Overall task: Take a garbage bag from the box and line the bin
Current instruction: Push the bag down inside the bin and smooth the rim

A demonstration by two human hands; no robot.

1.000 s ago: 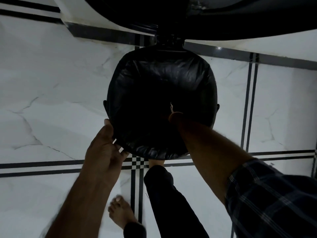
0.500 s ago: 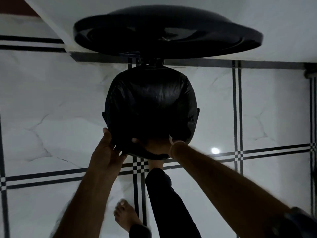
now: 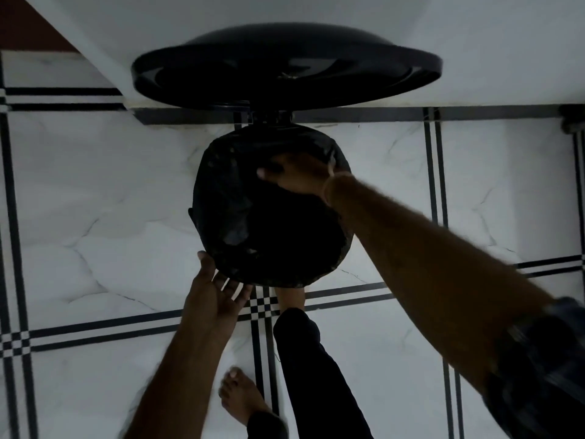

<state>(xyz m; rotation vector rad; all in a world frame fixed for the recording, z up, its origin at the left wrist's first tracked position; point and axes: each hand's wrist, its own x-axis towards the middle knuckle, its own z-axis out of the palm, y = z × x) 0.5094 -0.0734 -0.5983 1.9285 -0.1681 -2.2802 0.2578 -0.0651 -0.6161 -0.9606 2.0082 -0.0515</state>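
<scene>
The bag lies over the bin mouth, lid raised behind. The right hand is at the bin's far rim, fingers spread on the bag; whether it pinches plastic, I cannot tell. The left hand is open, touching the near rim, nearer the unsmoothed edge.

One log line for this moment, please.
stage: seating liner | bin: lid up | garbage bag: over rim | right hand: inside at far rim | left hand: open at near rim
</scene>
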